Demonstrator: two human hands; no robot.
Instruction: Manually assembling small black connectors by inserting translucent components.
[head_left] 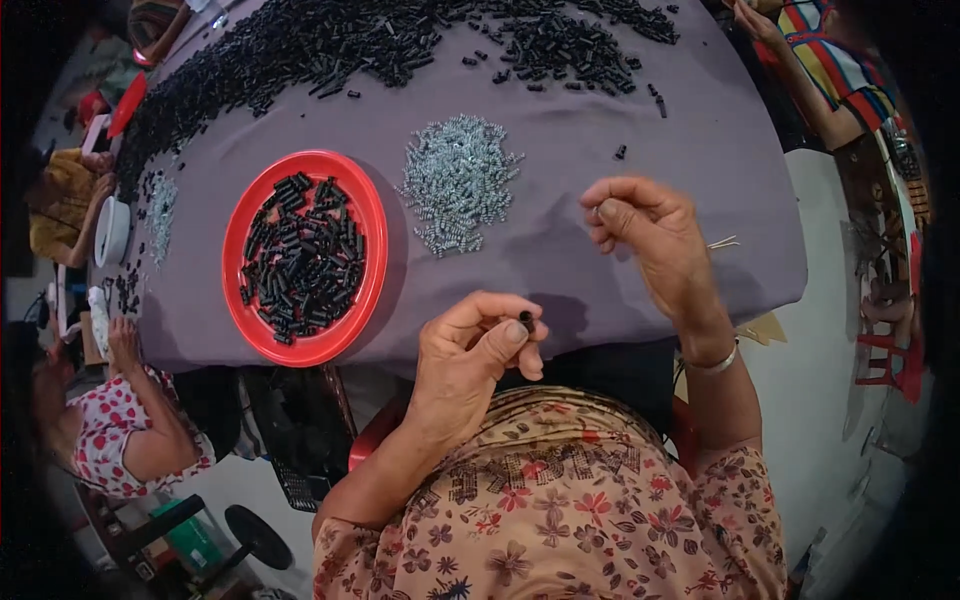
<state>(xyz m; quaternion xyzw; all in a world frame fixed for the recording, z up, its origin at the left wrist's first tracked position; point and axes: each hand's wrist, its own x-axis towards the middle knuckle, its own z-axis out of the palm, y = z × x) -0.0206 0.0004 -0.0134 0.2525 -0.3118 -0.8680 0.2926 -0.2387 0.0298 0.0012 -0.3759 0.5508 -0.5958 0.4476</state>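
Observation:
My left hand [480, 340] is closed in front of my chest, with a small black plastic tube [526, 320] pinched between thumb and fingers, its round end facing up. Raised over the right part of the table, my right hand [645, 225] pinches thumb against fingertips. A tiny pale bit shows there, too small to name. Between the hands and the far side lies a heap of small silver springs [460, 185]. To its left stands a round red tray [375, 275] holding many black tubes. One loose black piece [620, 152] lies just beyond my right hand.
A large heap of black parts [300, 60] spreads along the far and left sides of the grey tablecloth [560, 250]. Other people sit around the table, one in a dotted shirt [135, 435] at left. Pale thin sticks [724, 243] lie near my right wrist.

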